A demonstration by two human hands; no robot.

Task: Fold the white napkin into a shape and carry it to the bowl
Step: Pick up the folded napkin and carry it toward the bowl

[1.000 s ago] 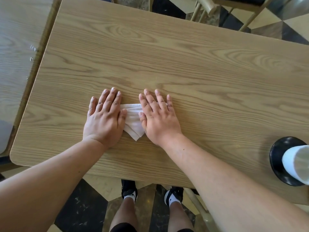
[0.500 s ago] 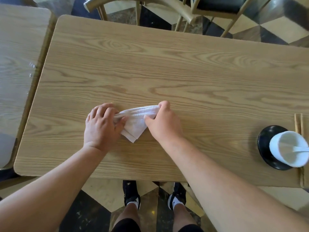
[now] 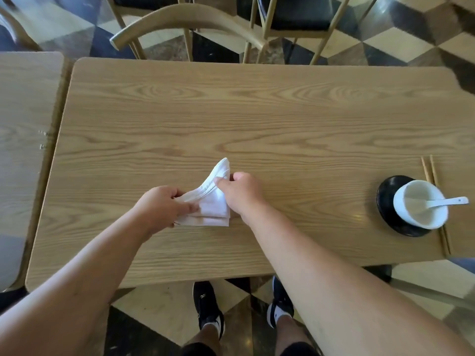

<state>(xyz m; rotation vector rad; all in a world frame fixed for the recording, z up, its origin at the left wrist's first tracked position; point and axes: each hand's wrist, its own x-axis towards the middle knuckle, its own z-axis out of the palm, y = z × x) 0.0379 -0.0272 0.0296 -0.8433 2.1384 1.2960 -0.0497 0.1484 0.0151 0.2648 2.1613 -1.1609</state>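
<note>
A folded white napkin [image 3: 213, 204] with pleated layers is lifted off the wooden table [image 3: 231, 119] near its front middle. My left hand [image 3: 160, 208] pinches its lower left end. My right hand [image 3: 240, 192] grips the pleats higher up, and one end of the napkin sticks up past my fingers. The white bowl [image 3: 420, 204] stands far to the right on a black saucer [image 3: 388, 211], with a white spoon [image 3: 447, 201] resting in it.
A pair of wooden chopsticks [image 3: 428, 167] lies just behind and right of the bowl. A second table [image 3: 23, 119] adjoins on the left. Chairs [image 3: 190, 24] stand beyond the far edge. My feet are below the near edge.
My hands went from pressing the napkin flat to pinching its ends and raising it off the table, with the right end now tilted upward. The view has pulled back, showing the bowl fully.
</note>
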